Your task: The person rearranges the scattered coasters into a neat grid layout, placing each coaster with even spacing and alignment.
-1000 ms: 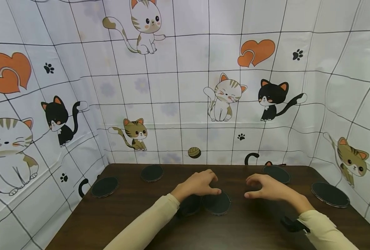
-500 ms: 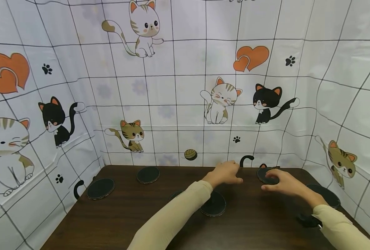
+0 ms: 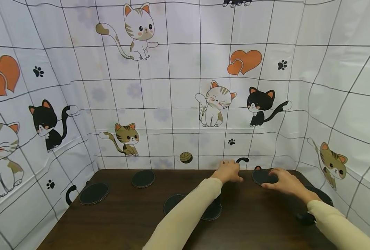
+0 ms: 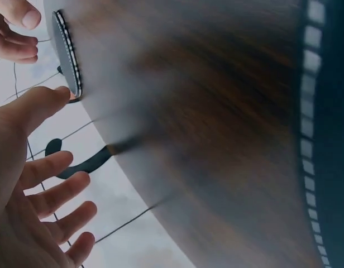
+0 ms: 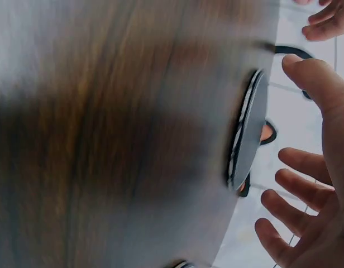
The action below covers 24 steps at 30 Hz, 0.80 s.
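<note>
My left hand point(image 3: 228, 172) is held over the far middle part of the brown table, its fingers loosely bent and nothing in them. In the left wrist view the left hand point(image 4: 35, 167) shows its thumb and fingers spread apart. My right hand point(image 3: 286, 183) hovers at the right, fingertips overlapping a dark round mat point(image 3: 262, 177) near the table's back edge. The right wrist view has this mat point(image 5: 250, 131) beyond the fingers of the right hand point(image 5: 317, 184), which grip nothing. Under my left sleeve lie two more round mats, a left one point(image 3: 172, 203) and a right one point(image 3: 212, 211), partly hidden.
At the back left lie two dark round mats, one nearer the corner point(image 3: 94, 193) and one further back point(image 3: 143, 178). Another mat point(image 3: 322, 195) is partly behind my right forearm. A white cat-print sheet point(image 3: 160, 114) encloses the dark wooden table point(image 3: 110, 225) at the back and sides.
My left hand has moved right and away from over the two middle mats. The right hand has also shifted right, towards the back right mat. In the last half second both hands barely move.
</note>
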### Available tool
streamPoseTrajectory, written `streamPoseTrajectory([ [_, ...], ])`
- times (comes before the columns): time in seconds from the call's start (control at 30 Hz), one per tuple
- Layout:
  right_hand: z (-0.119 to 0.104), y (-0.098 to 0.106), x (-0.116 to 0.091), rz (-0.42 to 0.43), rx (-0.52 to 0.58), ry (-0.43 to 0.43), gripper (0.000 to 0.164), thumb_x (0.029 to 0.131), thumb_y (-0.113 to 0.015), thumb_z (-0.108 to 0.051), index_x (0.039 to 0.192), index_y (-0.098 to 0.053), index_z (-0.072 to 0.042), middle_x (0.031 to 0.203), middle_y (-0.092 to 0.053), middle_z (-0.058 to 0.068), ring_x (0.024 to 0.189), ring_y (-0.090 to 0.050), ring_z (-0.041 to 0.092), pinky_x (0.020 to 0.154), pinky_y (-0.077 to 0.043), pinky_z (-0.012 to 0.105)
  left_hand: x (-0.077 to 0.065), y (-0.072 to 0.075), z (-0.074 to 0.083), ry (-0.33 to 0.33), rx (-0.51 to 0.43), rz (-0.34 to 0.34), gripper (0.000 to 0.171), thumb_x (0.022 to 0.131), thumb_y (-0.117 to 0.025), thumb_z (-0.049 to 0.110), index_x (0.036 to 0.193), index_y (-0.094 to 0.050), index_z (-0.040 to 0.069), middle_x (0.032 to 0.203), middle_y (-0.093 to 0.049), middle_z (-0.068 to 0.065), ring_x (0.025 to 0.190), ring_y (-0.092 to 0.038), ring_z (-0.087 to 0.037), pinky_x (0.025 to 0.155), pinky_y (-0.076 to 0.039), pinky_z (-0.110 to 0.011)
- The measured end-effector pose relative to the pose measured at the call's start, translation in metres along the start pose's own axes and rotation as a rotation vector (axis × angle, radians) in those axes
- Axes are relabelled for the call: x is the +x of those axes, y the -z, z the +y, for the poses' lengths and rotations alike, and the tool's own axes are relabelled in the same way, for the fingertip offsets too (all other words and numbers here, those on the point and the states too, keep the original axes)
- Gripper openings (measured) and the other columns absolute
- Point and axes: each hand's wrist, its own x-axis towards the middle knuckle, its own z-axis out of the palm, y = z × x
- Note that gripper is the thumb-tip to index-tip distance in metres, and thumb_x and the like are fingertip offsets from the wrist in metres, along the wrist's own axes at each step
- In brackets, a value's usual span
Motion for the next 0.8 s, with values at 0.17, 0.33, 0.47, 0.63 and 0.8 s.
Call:
streamPoseTrajectory([
  [0.17,0.013,0.001,0.005,-0.041,-0.043,-0.061,0.088,0.084,-0.076,-0.061,0.124,-0.06,0.015,0.129,-0.048,0.042,0.112,-0.05,0.06,0.08,-0.043,0.072,0.008,0.004,0.011,-0.01,0.015,-0.028,0.039,0.088,-0.074,0.058,0.111,-0.067,0.027,0.118,-0.059,0.006,0.108,-0.055,-0.019,0.099,-0.036,-0.042],
  [0.33,0.027,-0.002,0.004,-0.087,-0.082,-0.122,0.099,0.085,-0.071,-0.067,0.126,-0.054,0.021,0.127,-0.046,0.045,0.11,-0.049,0.062,0.08,-0.042,0.073,0.018,0.007,0.028,-0.021,0.056,-0.038,0.034,0.087,-0.073,0.061,0.096,-0.067,0.029,0.117,-0.058,0.007,0.103,-0.054,-0.017,0.096,-0.039,-0.039],
  [0.47,0.036,0.001,0.001,-0.093,-0.096,-0.124,0.097,0.084,-0.071,-0.067,0.124,-0.057,0.02,0.128,-0.047,0.044,0.109,-0.05,0.062,0.079,-0.042,0.071,0.032,0.008,0.045,-0.022,0.068,-0.041,0.035,0.086,-0.073,0.064,0.096,-0.068,0.031,0.118,-0.059,0.009,0.11,-0.054,-0.016,0.1,-0.039,-0.039],
  [0.63,0.036,0.005,0.002,-0.106,-0.033,-0.11,0.091,0.083,-0.076,-0.063,0.123,-0.06,0.017,0.129,-0.048,0.042,0.112,-0.049,0.061,0.08,-0.038,0.072,0.04,0.005,0.052,0.004,0.119,-0.074,0.044,0.084,-0.07,0.07,0.109,-0.071,0.034,0.125,-0.059,0.01,0.12,-0.051,-0.017,0.105,-0.036,-0.041],
  [0.8,0.036,0.0,0.003,-0.102,0.006,-0.115,0.087,0.082,-0.078,-0.06,0.123,-0.06,0.015,0.13,-0.049,0.041,0.113,-0.049,0.059,0.08,-0.037,0.071,0.041,-0.01,0.051,-0.004,0.15,-0.073,0.055,0.083,-0.066,0.074,0.121,-0.071,0.034,0.132,-0.057,0.007,0.125,-0.049,-0.019,0.106,-0.035,-0.042],
])
